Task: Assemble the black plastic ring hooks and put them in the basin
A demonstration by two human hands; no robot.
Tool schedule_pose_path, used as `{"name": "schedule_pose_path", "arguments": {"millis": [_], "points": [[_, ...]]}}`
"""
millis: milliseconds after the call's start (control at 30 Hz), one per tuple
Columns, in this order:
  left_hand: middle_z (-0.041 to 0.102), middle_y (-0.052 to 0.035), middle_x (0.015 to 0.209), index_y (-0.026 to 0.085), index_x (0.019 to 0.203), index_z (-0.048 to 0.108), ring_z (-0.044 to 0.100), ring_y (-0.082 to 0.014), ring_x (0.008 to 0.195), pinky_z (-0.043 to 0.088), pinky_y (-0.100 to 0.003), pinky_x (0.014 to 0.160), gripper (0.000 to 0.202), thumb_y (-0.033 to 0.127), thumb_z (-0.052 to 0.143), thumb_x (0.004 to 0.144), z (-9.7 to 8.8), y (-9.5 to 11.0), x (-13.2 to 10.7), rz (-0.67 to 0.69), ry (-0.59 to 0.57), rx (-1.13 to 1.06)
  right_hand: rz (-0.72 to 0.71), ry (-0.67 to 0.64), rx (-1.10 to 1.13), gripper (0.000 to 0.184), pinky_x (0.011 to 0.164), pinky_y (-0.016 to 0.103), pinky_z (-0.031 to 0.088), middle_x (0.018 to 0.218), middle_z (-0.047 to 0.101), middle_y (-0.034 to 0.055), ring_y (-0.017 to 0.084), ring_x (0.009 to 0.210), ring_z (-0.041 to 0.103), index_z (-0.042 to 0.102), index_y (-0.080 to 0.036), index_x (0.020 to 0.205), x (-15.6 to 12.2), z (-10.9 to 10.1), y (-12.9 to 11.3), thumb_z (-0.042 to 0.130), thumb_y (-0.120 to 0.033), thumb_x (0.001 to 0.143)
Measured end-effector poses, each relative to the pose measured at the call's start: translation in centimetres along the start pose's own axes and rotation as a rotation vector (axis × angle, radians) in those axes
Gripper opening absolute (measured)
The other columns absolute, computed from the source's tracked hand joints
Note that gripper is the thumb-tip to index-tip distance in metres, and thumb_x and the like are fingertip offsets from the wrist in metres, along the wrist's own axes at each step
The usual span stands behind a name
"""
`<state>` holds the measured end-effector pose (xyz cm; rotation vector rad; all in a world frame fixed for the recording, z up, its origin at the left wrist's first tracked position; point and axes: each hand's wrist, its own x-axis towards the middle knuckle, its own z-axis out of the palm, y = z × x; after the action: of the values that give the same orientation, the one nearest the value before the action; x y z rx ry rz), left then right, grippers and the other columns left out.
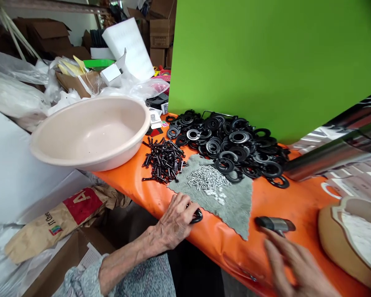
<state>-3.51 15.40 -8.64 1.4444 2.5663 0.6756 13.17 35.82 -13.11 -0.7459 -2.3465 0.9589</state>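
Note:
My left hand (181,216) is closed around a black ring-shaped part (197,216) at the table's front edge; most of the part is hidden by the fingers. My right hand (297,264), smeared by motion, has its fingers apart and nothing visible in them. Just beyond its fingertips lies a short tool (275,224) with a black end and a metallic middle; its kind is unclear. A grey-green cloth (235,210) bears a heap of small silver pins (207,178) and some white bits (219,196). Black rings (235,142) are piled behind it, and black rod-like pieces (165,161) to its left.
A large pale basin (117,156) stands at the left on the orange table cover (136,185). At the right is a tan container (330,235) holding white material. A green panel (266,57) rises behind. A shiny dark cylinder (321,154) leans at the right.

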Motion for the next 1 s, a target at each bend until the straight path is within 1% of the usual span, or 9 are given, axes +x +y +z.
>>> {"name": "schedule_pose_path", "arguments": {"millis": [100,200,333,433,567,633,733,867,1000], "points": [[0.054,-0.0077,0.099,0.015,0.11,0.057,0.048,-0.024,0.096,0.048,-0.04,0.089,0.036,-0.003,0.049,0.08,0.1,1.0,0.0,0.024,0.041,0.005,0.124,-0.247,0.306,0.054,0.105,0.052,0.044,0.128,0.065,0.0091,0.029,0.115,0.061,0.063,-0.025,0.123,-0.5,4.0,-6.3,0.052,-0.062,0.085],[0.055,-0.0095,0.101,0.012,0.108,0.057,0.049,-0.0248,0.097,0.049,-0.041,0.09,0.027,0.005,0.054,0.082,-0.5,1.8,-0.4,0.011,0.036,-0.079,0.212,-0.28,0.584,0.054,0.095,0.043,0.053,0.119,0.069,0.0101,0.025,0.106,0.065,0.066,-0.023,0.118,-0.6,6.6,-8.9,0.059,-0.063,0.081],[0.055,-0.01,0.109,0.015,0.113,0.052,0.05,-0.0256,0.105,0.047,-0.042,0.099,0.029,0.016,0.058,0.085,-1.7,1.9,-1.1,0.001,-0.026,-0.234,0.297,-0.305,0.792,0.05,0.067,0.029,0.058,0.087,0.07,0.0027,0.016,0.073,0.066,0.063,-0.025,0.123,-1.2,7.3,-9.0,0.065,-0.054,0.082],[0.055,-0.0108,0.11,0.015,0.116,0.047,0.051,-0.0256,0.105,0.047,-0.044,0.099,0.038,0.012,0.058,0.08,-2.3,1.8,-1.5,0.024,-0.032,-0.298,0.332,-0.333,0.816,0.051,0.065,0.029,0.056,0.082,0.068,0.0016,0.016,0.069,0.064,0.063,-0.025,0.124,-1.8,7.2,-8.7,0.066,-0.054,0.082],[0.056,-0.0098,0.109,0.016,0.114,0.046,0.053,-0.0233,0.102,0.05,-0.04,0.094,0.044,0.008,0.059,0.072,-3.3,1.7,-1.6,0.072,-0.032,-0.446,0.374,-0.339,0.859,0.047,0.059,0.026,0.054,0.076,0.067,0.0009,0.015,0.064,0.063,0.067,-0.024,0.115,-2.1,7.1,-8.6,0.072,-0.052,0.078],[0.058,-0.0077,0.106,0.017,0.111,0.049,0.056,-0.0203,0.097,0.052,-0.035,0.087,0.037,0.012,0.06,0.076,-3.9,1.5,-1.4,0.039,-0.046,-0.557,0.376,-0.315,0.877,0.044,0.059,0.025,0.053,0.074,0.066,-0.0006,0.014,0.062,0.063,0.065,-0.025,0.113,-2.1,6.9,-9.0,0.073,-0.05,0.078],[0.058,-0.005,0.096,0.017,0.097,0.056,0.057,-0.0167,0.09,0.051,-0.03,0.081,0.011,0.012,0.052,0.087,-4.2,1.0,-1.0,-0.031,-0.026,-0.597,0.356,-0.276,0.848,0.039,0.057,0.023,0.051,0.068,0.06,-0.0042,0.011,0.056,0.058,0.063,-0.026,0.112,-2.1,6.5,-9.6,0.069,-0.05,0.082],[0.058,-0.0019,0.084,0.016,0.085,0.057,0.057,-0.0148,0.082,0.049,-0.029,0.081,0.011,0.009,0.051,0.09,-3.6,0.3,-1.1,-0.022,0.041,-0.552,0.288,-0.328,0.731,0.037,0.07,0.025,0.055,0.086,0.064,0.0004,0.015,0.076,0.062,0.063,-0.027,0.111,-2.2,6.3,-9.1,0.067,-0.051,0.082],[0.056,-0.0026,0.083,0.016,0.084,0.055,0.056,-0.0151,0.079,0.049,-0.026,0.075,0.012,0.008,0.049,0.092,-2.7,0.5,-2.2,-0.018,0.086,-0.463,0.111,-0.446,0.624,0.032,0.078,0.029,0.058,0.102,0.065,0.0043,0.019,0.091,0.065,0.063,-0.029,0.113,-2.3,6.5,-7.5,0.061,-0.048,0.088]]}}
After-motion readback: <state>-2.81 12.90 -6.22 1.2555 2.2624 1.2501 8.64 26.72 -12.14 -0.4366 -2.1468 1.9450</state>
